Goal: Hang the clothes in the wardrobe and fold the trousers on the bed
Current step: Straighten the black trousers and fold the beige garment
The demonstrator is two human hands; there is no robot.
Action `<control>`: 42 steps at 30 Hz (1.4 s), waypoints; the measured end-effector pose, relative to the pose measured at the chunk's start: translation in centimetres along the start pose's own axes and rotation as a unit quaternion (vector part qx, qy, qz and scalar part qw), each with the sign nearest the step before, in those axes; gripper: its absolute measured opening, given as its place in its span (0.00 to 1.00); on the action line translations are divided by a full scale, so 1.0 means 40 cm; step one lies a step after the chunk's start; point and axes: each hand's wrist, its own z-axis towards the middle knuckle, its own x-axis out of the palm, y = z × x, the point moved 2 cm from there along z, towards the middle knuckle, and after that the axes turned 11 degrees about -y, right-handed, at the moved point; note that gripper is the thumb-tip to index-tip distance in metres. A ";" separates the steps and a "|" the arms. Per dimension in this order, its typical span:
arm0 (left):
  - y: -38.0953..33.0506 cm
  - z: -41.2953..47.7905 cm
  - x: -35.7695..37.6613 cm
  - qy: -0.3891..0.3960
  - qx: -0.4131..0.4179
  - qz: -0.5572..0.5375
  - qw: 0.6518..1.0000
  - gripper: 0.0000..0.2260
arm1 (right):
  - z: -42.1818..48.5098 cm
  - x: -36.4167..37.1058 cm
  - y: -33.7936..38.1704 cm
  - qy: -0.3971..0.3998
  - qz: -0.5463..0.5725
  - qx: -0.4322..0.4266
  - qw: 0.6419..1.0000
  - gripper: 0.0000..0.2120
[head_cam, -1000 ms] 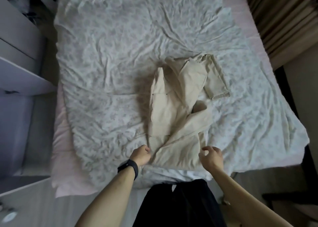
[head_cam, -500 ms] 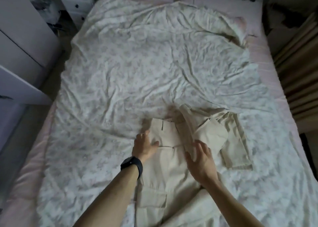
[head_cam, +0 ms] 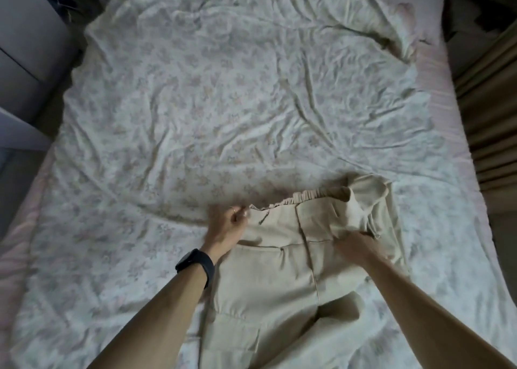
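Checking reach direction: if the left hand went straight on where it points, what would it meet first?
Likely only the floral bedcover; the left hand pinches the trousers at the waistband. Depth unclear.

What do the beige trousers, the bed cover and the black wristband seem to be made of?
The trousers: matte woven cloth, probably cotton or a blend; soft creases, stitched seams, gathered elastic waist. The bed cover: thin matte fabric, perhaps cotton; fine wrinkles, faint flower print. The wristband: smooth black, likely rubber or plastic; too blurred to be sure.
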 end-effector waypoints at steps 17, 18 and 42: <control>-0.048 -0.223 -0.155 -0.011 -0.105 -0.139 0.985 0.08 | 0.030 -0.169 0.248 -0.057 0.151 -0.196 0.967 0.28; -0.049 -0.235 -0.162 -0.013 -0.106 -0.141 0.984 0.07 | 0.016 -0.164 0.255 -0.079 0.138 -0.200 0.967 0.19; -0.421 -0.583 -0.049 0.137 0.014 -0.044 0.989 0.21 | -0.851 -0.220 -0.249 -0.186 0.529 0.032 0.827 0.13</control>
